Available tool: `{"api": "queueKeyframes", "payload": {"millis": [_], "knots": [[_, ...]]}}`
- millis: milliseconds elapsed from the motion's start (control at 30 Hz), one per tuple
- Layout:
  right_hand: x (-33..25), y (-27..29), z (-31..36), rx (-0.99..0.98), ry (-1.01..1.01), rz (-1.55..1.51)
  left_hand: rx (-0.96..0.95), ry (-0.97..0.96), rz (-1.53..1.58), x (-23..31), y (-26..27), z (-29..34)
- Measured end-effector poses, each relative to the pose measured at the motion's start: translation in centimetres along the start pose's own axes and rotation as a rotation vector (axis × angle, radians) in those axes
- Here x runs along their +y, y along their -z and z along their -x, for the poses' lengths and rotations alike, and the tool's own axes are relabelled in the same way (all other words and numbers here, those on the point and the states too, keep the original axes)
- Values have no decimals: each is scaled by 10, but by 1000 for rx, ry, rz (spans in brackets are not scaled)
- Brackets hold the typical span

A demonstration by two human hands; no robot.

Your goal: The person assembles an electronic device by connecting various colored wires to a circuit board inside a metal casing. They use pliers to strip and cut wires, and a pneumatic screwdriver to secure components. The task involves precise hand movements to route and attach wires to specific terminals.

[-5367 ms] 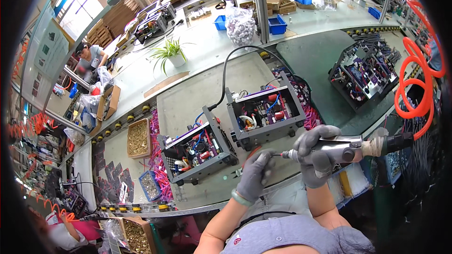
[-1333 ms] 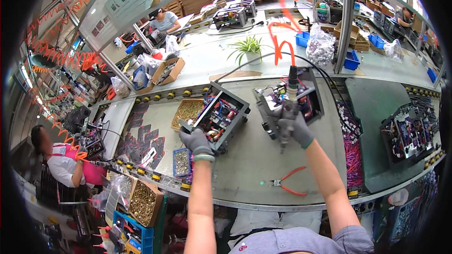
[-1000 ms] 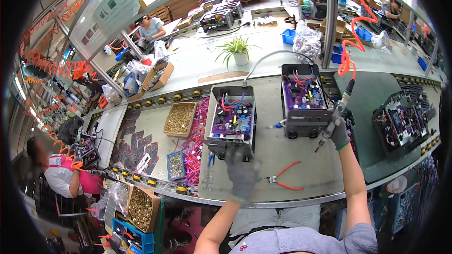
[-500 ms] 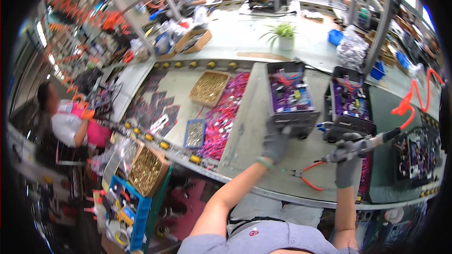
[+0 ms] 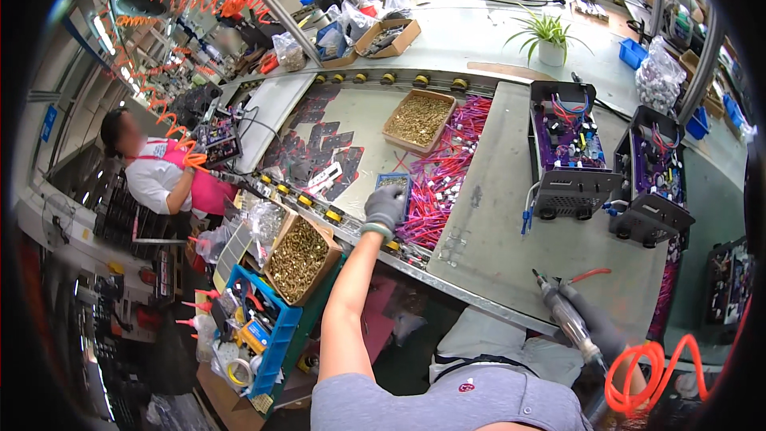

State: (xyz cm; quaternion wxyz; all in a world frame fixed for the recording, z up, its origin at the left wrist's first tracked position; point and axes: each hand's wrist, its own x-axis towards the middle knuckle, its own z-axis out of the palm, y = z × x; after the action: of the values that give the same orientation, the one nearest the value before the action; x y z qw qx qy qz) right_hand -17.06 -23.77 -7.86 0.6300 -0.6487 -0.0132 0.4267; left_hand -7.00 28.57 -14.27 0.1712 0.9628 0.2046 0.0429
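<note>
My left hand, in a grey glove, reaches into a small blue tray of small metal parts. Its fingers are curled together, and whatever they grip is hidden. In my right hand, also gloved, is a pneumatic screwdriver, its tip pointing away from me over the bench's near edge. Beside that tip lie pliers with red handles, partly covered. Farther off, two black metal housings with purple circuit boards stand on the bench: the left housing and the right housing. Neither hand touches them.
Red and purple wires lie in a heap beyond the blue tray. Brass-coloured parts fill a box behind it and another box at the left. An orange coiled hose loops by my right forearm. A co-worker stands at far left.
My left hand has left the left housing and moved left to the blue tray. My right hand has drawn the screwdriver back toward me from the right housing. The view has shifted left.
</note>
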Motion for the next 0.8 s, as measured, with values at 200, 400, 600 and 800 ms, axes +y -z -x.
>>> {"api": "queueKeyframes", "payload": {"millis": [200,400,600,800], "knots": [[-29,-2,34,-345,-121,38,-115,3,-224,-37,-20,-13],[2,-17,12,-139,-300,-257,86,99,31,-55,-19,-20],[30,-53,-21,-130,32,-243,97,171,389,-82,-31,-19],[27,-40,-25,-438,130,-320,67,-175,510,20,-15,19]]}}
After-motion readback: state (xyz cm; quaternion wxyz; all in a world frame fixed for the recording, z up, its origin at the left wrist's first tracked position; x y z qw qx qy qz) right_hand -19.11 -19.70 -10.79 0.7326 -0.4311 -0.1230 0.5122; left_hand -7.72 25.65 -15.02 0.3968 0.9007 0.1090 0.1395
